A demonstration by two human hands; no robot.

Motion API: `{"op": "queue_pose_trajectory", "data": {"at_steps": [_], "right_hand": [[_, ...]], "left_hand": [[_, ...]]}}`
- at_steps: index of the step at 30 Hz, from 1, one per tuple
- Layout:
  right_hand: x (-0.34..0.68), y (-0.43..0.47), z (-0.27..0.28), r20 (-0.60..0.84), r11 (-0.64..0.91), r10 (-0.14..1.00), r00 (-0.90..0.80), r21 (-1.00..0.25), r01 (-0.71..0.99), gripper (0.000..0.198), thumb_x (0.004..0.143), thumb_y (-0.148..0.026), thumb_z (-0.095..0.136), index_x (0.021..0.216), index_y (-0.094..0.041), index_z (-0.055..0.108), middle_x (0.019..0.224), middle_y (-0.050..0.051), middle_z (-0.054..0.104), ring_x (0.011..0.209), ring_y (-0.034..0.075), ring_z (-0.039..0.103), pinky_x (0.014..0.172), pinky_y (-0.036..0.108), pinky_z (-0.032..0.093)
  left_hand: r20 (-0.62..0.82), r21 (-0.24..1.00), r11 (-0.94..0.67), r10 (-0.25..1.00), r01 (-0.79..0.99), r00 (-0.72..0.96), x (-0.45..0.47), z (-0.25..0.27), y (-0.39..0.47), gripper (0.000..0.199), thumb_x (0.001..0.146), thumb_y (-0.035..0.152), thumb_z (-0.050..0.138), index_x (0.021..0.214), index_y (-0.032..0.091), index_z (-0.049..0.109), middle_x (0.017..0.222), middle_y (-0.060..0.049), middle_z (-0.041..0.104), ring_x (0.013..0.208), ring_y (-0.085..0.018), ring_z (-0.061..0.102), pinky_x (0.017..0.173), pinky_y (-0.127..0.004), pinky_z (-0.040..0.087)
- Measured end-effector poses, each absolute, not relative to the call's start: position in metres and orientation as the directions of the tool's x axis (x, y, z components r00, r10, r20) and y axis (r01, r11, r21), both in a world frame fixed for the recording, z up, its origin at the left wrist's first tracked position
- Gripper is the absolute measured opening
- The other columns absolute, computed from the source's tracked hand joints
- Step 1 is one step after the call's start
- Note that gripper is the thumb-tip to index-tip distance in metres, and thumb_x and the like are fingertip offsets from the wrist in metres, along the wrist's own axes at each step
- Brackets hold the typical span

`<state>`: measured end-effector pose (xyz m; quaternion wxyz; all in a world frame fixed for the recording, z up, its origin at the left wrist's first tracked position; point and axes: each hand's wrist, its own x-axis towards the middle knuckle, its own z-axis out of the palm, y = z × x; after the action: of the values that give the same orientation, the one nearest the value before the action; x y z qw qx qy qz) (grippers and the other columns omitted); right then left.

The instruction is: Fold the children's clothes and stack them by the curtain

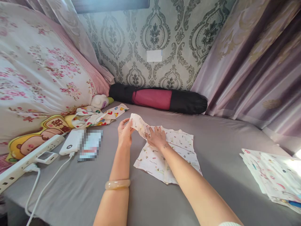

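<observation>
A small white baby shirt (181,147) with a scattered print lies spread on the grey sheet, its body flat. My left hand (125,131) is closed on the end of one sleeve (138,123), holding it up off the sheet to the left. My right hand (156,137) rests palm down on the shirt where that sleeve meets the body, fingers spread over the fabric. Part of the shirt is hidden beneath the right hand and forearm.
At left are a power strip (33,160), a white power bank (72,142) with cables, a blurred phone-like object (90,146) and a colourful printed garment (98,116). Folded printed clothes (272,175) lie at right. A black and red roll (157,99) lies along the wall.
</observation>
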<state>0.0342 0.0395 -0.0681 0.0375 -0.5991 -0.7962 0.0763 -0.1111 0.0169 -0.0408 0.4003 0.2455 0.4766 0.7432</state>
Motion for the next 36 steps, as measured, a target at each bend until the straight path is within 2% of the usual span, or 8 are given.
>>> {"op": "queue_pose_trajectory", "data": {"at_steps": [7,11,16,20,23,29,33,36], "right_hand": [[0.038,0.039,-0.068,-0.025,0.275,0.958,-0.285,-0.192,0.942,0.056,0.092,-0.051,0.036,0.14,-0.023,0.042,0.136,0.014,0.047,0.129,0.035,0.036,0.1,0.049,0.028],[0.057,0.043,-0.06,-0.014,0.338,0.927,-0.374,-0.396,0.854,0.048,0.09,-0.036,0.045,0.136,-0.023,0.045,0.135,0.008,0.053,0.125,0.026,0.045,0.102,0.036,0.033],[0.094,0.05,-0.054,0.004,0.127,0.988,-0.156,-0.607,0.784,0.041,0.094,-0.027,0.035,0.129,-0.016,0.054,0.127,0.01,0.06,0.117,0.02,0.056,0.094,0.029,0.043],[0.125,0.046,-0.053,-0.191,-0.185,0.981,0.02,-0.915,0.358,0.033,0.094,-0.026,0.037,0.114,-0.014,0.061,0.11,0.011,0.069,0.093,0.016,0.067,0.077,0.025,0.052],[0.137,0.039,-0.055,-0.296,-0.301,0.953,0.058,-0.94,0.161,0.026,0.093,-0.024,0.04,0.104,-0.013,0.062,0.104,0.013,0.07,0.081,0.015,0.069,0.067,0.023,0.055],[0.135,0.03,-0.059,-0.379,-0.378,0.924,-0.043,-0.925,0.024,0.019,0.092,-0.023,0.043,0.093,-0.013,0.059,0.084,0.01,0.072,0.068,0.015,0.069,0.063,0.025,0.057],[0.131,0.026,-0.056,-0.387,-0.41,0.908,-0.163,-0.901,-0.145,0.026,0.096,-0.032,0.04,0.093,-0.014,0.059,0.079,0.009,0.071,0.067,0.016,0.069,0.064,0.027,0.056],[0.13,0.027,-0.056,-0.404,-0.445,0.889,-0.216,-0.874,-0.194,0.039,0.099,-0.04,0.033,0.096,-0.013,0.06,0.079,0.01,0.07,0.067,0.016,0.068,0.067,0.029,0.056]], "left_hand": [[0.006,0.915,-0.183,0.898,-0.36,-0.439,-0.075,-0.032,0.016,0.032,0.073,0.031,0.066,0.1,0.018,0.052,0.076,-0.001,0.066,0.068,-0.013,0.065,0.067,-0.026,0.053],[-0.008,0.934,-0.142,0.909,-0.328,-0.418,-0.064,-0.033,0.016,0.032,0.075,0.034,0.065,0.1,0.018,0.052,0.077,-0.002,0.066,0.066,-0.013,0.065,0.062,-0.025,0.052],[-0.044,0.944,-0.096,0.911,-0.315,-0.41,-0.058,-0.037,0.017,0.034,0.073,0.035,0.066,0.099,0.018,0.052,0.071,0.001,0.063,0.06,-0.011,0.062,0.058,-0.022,0.049],[-0.09,0.947,-0.049,0.909,-0.317,-0.408,-0.052,-0.042,0.019,0.036,0.07,0.037,0.068,0.096,0.018,0.052,0.067,0.003,0.059,0.052,-0.008,0.057,0.053,-0.02,0.046],[-0.101,0.946,-0.032,0.916,-0.322,-0.388,-0.045,-0.047,0.021,0.039,0.067,0.036,0.071,0.096,0.018,0.052,0.067,0.003,0.059,0.047,-0.006,0.052,0.049,-0.019,0.043],[-0.056,0.953,-0.04,0.951,-0.3,-0.305,-0.023,-0.058,0.018,0.042,0.069,0.041,0.07,0.098,0.018,0.051,0.066,0.005,0.057,0.046,-0.006,0.052,0.049,-0.02,0.043],[-0.029,0.967,-0.032,0.972,-0.253,-0.233,-0.01,-0.067,0.017,0.042,0.073,0.043,0.066,0.103,0.018,0.052,0.07,0.003,0.059,0.049,-0.007,0.053,0.052,-0.02,0.044],[-0.03,0.976,-0.007,0.985,-0.216,-0.167,-0.002,-0.074,0.017,0.044,0.077,0.042,0.063,0.111,0.018,0.051,0.08,-0.001,0.063,0.062,-0.011,0.06,0.058,-0.023,0.047]]}}
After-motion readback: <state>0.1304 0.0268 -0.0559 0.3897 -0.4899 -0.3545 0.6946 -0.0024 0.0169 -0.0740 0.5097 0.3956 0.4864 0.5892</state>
